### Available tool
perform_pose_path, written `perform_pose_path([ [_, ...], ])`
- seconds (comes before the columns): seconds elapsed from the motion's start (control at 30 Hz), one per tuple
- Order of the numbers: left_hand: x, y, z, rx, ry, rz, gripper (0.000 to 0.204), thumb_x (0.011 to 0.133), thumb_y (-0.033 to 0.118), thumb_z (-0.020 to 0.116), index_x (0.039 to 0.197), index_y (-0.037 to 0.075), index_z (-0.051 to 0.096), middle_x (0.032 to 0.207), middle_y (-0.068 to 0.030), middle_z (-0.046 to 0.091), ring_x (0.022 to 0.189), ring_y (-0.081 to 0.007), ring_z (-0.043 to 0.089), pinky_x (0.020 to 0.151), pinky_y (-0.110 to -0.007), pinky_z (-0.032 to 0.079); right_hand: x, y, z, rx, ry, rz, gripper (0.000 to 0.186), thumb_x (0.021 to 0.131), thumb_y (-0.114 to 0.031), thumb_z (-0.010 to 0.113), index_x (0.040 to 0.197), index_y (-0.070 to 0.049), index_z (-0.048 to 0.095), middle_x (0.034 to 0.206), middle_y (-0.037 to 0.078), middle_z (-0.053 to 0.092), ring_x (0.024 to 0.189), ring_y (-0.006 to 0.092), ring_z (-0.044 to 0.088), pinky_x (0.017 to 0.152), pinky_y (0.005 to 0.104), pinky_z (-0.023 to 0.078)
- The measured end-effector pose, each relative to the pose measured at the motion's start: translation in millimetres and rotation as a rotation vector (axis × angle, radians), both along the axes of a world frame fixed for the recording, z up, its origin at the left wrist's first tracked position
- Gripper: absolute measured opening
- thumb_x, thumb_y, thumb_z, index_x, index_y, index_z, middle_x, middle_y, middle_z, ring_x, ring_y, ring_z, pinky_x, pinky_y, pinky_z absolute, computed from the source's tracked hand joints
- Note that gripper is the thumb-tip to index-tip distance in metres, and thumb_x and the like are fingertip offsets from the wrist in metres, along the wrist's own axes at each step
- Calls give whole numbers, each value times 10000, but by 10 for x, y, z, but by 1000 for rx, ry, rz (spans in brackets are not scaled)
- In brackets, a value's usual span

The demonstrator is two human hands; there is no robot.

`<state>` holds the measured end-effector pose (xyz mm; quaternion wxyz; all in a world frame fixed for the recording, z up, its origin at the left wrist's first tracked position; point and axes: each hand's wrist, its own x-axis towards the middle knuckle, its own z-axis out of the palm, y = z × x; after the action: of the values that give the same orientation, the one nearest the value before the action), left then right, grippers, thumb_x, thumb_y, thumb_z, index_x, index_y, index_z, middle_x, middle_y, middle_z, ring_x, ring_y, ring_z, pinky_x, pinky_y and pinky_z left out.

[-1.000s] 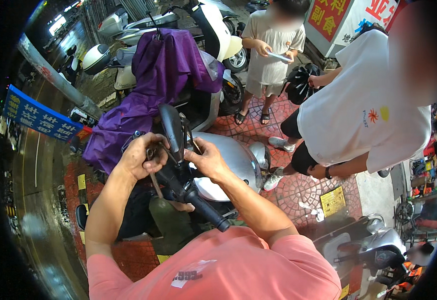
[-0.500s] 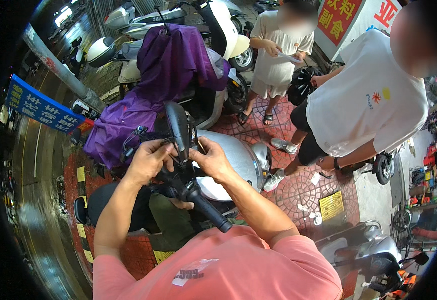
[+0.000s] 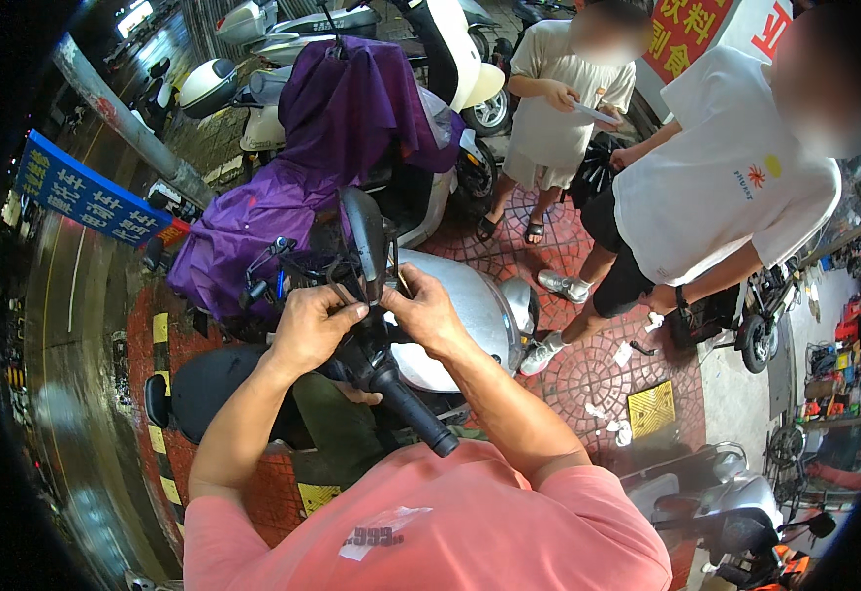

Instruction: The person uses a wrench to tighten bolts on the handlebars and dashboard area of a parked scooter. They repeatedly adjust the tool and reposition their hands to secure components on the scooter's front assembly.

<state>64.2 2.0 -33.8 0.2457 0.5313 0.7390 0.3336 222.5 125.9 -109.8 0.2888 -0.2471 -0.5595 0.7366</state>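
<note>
Both of my hands work close together at the handlebar of a scooter with a silver-white front body (image 3: 455, 295). A black rear-view mirror (image 3: 361, 231) stands up between them. My left hand (image 3: 314, 323) is closed, thumb and fingers pinched just left of the mirror's lower end; what they pinch is too small to make out. On the other side my right hand (image 3: 420, 310) is closed too, its fingertips by the mirror's base and partly hidden. A thin, dark upright piece rises beside them. The black handlebar grip (image 3: 411, 409) points toward me, untouched by either hand.
A scooter under a purple cover (image 3: 342, 108) stands just beyond. Two people in white shirts (image 3: 726, 177) are at the right, one with a pale flat item. A blue sign (image 3: 91, 192) leans by a pole (image 3: 130, 123) at left. Paper scraps (image 3: 619, 430) lie on red paving.
My left hand has shifted slightly down, its thumb now stretched toward the mirror's base. My right hand stays beside the mirror. The whole view has moved a little.
</note>
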Motion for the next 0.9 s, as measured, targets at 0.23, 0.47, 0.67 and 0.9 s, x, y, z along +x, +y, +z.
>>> perform_pose_path([
  [0.23,-9,-10,-190,83,-33,108,213,923,201,843,956,-5,803,778,-108,753,670,-159,678,646,-332,522,36,-6,114,-5,-89,58,327,1009,-252,774,1172,17,685,968,52,703,881,115,617,770,292,510],
  [0.47,27,-49,-43,-15,-92,120,197,930,177,824,1001,-6,820,937,-144,776,822,-209,744,757,-350,557,19,9,95,40,-83,24,299,994,-259,781,1098,0,674,898,20,663,777,91,562,656,278,451],
  [0.67,12,6,-102,69,39,50,183,928,163,802,982,-12,813,946,-172,767,889,-311,756,799,-401,565,47,25,102,-69,-71,17,316,975,-275,793,1044,3,659,849,13,628,794,95,535,701,293,458],
  [0.9,-197,69,-253,-76,114,-25,381,947,360,774,860,-11,776,700,-203,646,669,-322,663,646,-452,486,6,33,99,-203,-128,37,403,998,-388,764,1163,-29,687,872,40,694,644,115,598,556,282,479],
])
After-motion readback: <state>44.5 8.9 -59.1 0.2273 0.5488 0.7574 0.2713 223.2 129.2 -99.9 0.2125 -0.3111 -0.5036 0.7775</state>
